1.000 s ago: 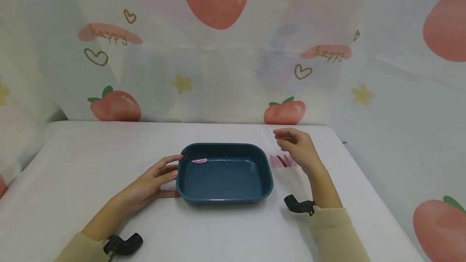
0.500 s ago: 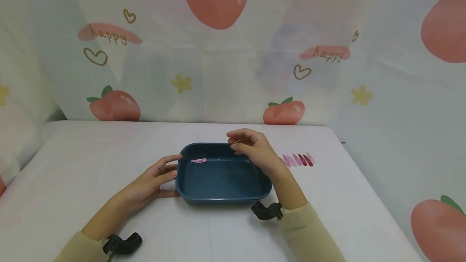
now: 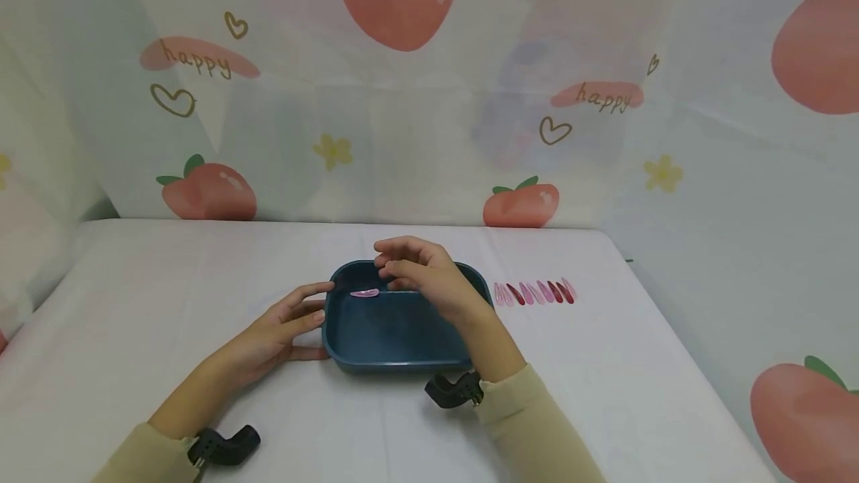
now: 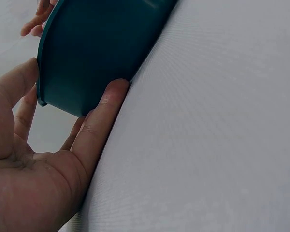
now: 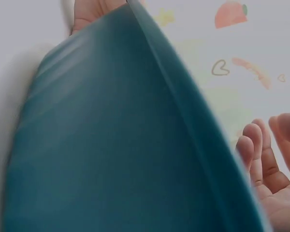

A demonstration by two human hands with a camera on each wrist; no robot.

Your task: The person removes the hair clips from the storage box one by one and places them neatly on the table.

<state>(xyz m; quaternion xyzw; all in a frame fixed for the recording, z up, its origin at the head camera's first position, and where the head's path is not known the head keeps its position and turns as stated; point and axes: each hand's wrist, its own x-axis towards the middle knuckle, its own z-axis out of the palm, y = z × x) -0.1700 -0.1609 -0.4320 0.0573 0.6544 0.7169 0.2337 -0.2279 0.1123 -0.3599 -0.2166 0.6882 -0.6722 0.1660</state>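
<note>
A dark teal rectangular tray (image 3: 403, 341) sits on the white table. My left hand (image 3: 275, 330) rests against its left side; in the left wrist view fingertips (image 4: 117, 87) touch its wall and rim. Inside, near the far left, lies a pink snap hair clip (image 3: 365, 293). Over the tray's far part is my right hand (image 3: 429, 274), thumb and fingers curled toward each other in a pinch; the thin hair clip glimpsed there in earlier frames is hidden now. The right wrist view has the tray's wall (image 5: 106, 125) up close, with the right hand (image 5: 275, 188) beyond its rim.
A row of several pink and red hair clips (image 3: 535, 293) lies on the table to the right of the tray. Behind the table hangs a pale printed cloth (image 3: 416, 125) with fruit and hearts. Both wrists carry black camera mounts (image 3: 224, 446).
My right hand has moved left from above the clip row to over the tray, uncovering the row. The left hand and the clip inside the tray have stayed put.
</note>
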